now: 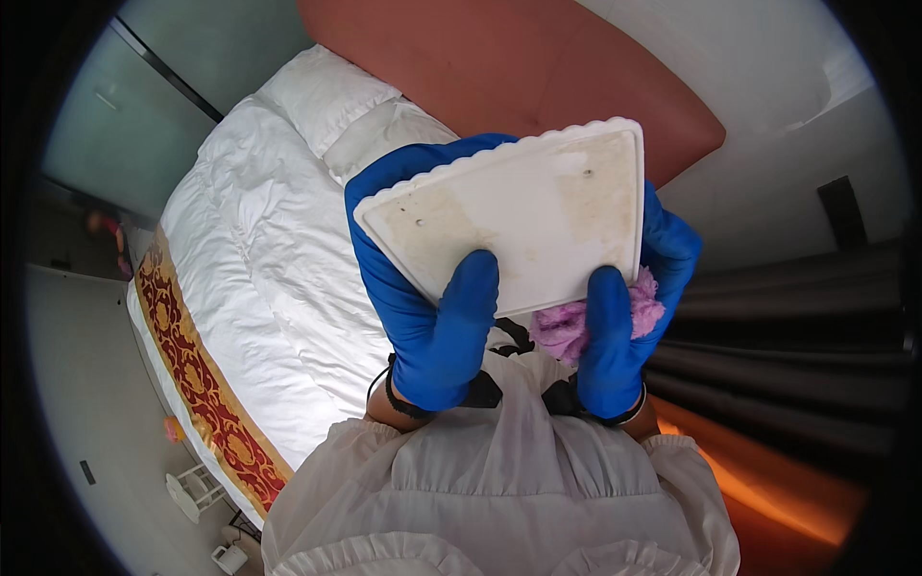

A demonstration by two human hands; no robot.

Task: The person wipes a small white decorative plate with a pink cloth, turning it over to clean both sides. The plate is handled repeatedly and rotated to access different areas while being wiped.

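A white tray-like panel [529, 223] with a scalloped edge is held up in front of my chest, its flat face towards me. Yellowish stains and small dark specks mark that face near both ends. My left hand [425, 317], in a blue glove, grips the panel's left side with the thumb over the face and the fingers behind. On the right side my right hand [619, 331], gloved the same way, pinches the lower right corner. A fluffy pink cloth [562, 327] is bunched in my right palm beneath the panel.
A bed with a white duvet [252, 216], pillows [328, 97] and a red-gold runner [202, 389] lies to the left. Its reddish-brown headboard [497, 57] stands against the wall. Dark curtains [778, 345] hang at right. A white stool [193, 493] and a white kettle [229, 558] are lower left.
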